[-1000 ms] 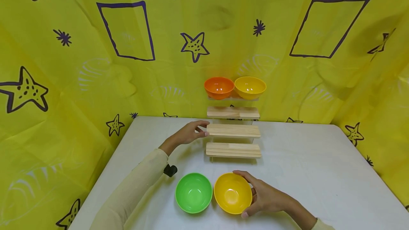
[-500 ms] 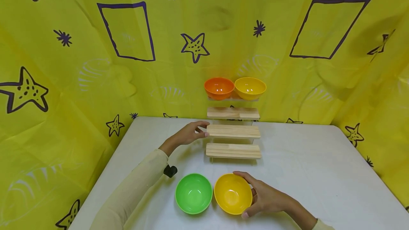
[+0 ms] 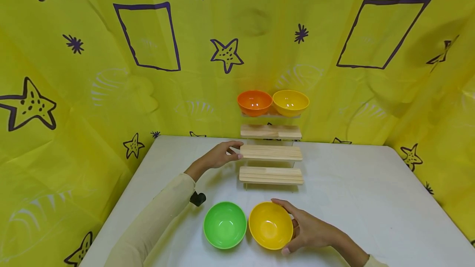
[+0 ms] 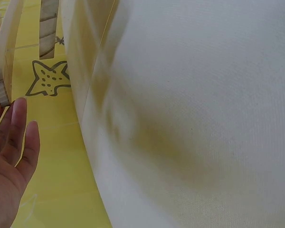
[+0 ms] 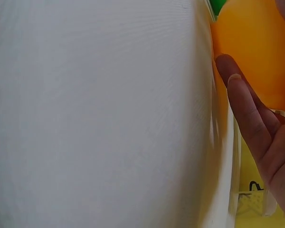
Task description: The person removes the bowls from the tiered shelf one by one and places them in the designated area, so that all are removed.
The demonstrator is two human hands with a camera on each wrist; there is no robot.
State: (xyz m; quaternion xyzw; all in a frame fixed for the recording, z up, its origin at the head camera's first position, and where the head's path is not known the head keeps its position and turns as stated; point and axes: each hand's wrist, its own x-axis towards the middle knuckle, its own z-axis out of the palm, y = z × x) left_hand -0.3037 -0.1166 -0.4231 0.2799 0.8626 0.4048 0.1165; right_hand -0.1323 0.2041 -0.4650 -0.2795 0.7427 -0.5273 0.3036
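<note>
In the head view, my left hand (image 3: 219,155) holds the left end of a wooden step of a tiered display rack (image 3: 271,152), thumb and fingers at the board's edge. The left wrist view shows those fingertips (image 4: 19,107) against the board's end. My right hand (image 3: 311,230) grips a yellow-orange bowl (image 3: 270,226) by its right side, thumb near and fingers far. In the right wrist view, fingers lie along the outer wall of that bowl (image 5: 256,52), low by the tabletop. A green bowl (image 3: 225,225) stands just left of it.
On the rack's top step sit an orange bowl (image 3: 254,103) and a yellow bowl (image 3: 290,102), side by side. The white tabletop (image 3: 356,188) extends around the rack. Patterned yellow curtain (image 3: 208,19) closes off the back and both sides. A black object (image 3: 198,198) shows beside the left forearm.
</note>
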